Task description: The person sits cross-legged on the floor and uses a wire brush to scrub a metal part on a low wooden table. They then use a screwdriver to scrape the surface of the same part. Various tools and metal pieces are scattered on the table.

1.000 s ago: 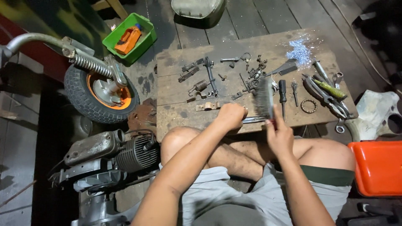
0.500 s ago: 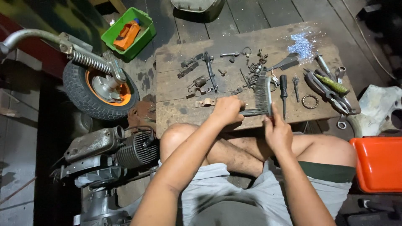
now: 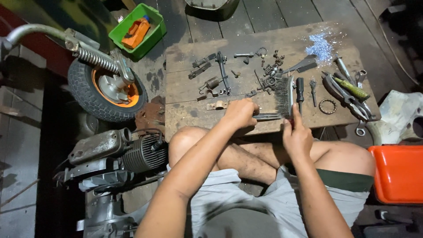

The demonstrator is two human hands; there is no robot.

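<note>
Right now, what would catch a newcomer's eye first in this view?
The two hands at centre: the right hand holds a wire brush against a thin metal part gripped by the left hand. Beyond them, small parts and tools litter the wooden board; a small wheel with an orange hub sits far left.

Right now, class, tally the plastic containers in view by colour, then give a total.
Green bin: 1
Orange tub: 1
Total: 2

Bright centre, dark edges, sharp focus
</note>
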